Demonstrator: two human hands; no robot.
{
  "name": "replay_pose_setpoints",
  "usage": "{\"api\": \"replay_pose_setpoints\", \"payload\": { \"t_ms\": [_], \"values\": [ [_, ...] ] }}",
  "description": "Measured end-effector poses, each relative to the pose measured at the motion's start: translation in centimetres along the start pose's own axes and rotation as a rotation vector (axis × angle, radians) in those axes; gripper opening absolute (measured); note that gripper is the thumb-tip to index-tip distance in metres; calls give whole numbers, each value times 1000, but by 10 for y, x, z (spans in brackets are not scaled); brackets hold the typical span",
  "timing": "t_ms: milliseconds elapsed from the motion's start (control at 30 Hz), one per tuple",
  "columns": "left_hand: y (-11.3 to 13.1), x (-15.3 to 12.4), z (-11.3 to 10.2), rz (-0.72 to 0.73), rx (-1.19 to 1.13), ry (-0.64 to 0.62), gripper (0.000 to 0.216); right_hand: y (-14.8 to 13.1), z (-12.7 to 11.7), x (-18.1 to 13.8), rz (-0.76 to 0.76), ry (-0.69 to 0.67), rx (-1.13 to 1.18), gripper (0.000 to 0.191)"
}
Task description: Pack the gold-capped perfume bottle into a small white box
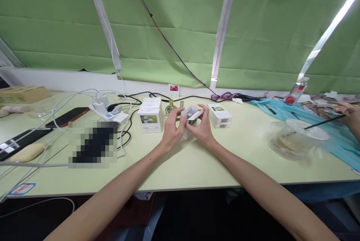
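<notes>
Between my two hands stands a small white carton [186,135], its top flaps raised. A clear, shiny thing shows inside the opening, but I cannot make out its kind. My left hand [173,130] grips the carton's left side, thumb near the rim. From the right, my right hand [205,127] grips it with fingers at the raised flap. Just behind the carton are a gold-coloured cylindrical piece [171,103] and a silver-coloured one [182,104], both partly hidden. White boxes with a flower picture [150,121] stand left of my hands. Flat white boxes [221,113] lie stacked on the right.
A power strip [108,113] with tangled cables lies left, near phones [67,117] and a pixelated dark patch. At right, another person's hand [353,119] holds a dark stick by a blurred clear plastic container [287,147] on blue cloth [332,139]. Green blinds [174,42] hang behind.
</notes>
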State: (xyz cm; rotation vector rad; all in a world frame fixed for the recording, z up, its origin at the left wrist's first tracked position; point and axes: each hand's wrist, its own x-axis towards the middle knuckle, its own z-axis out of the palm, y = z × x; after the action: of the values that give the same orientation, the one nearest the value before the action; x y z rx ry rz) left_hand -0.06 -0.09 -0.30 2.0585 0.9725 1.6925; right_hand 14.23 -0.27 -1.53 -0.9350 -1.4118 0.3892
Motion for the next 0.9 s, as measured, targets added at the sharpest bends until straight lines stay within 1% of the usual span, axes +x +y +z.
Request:
{"api": "replay_pose_setpoints", "payload": {
  "t_ms": [267, 533, 733, 900],
  "values": [
    [-1, 0, 0, -5, 11, 3, 29, -1, 0, 0, -4, -2, 7, 81],
    [1, 0, -2, 43, 65, -16, 31, 1, -1, 0, 3, -25, 7, 88],
    [0, 0, -2, 41, 62, -19, 30, -1, -1, 0, -80, -30, -29, 83],
    [2, 0, -2, 47, 53, -12, 29, 0, 0, 0, -111, -27, -37, 77]
  ]
}}
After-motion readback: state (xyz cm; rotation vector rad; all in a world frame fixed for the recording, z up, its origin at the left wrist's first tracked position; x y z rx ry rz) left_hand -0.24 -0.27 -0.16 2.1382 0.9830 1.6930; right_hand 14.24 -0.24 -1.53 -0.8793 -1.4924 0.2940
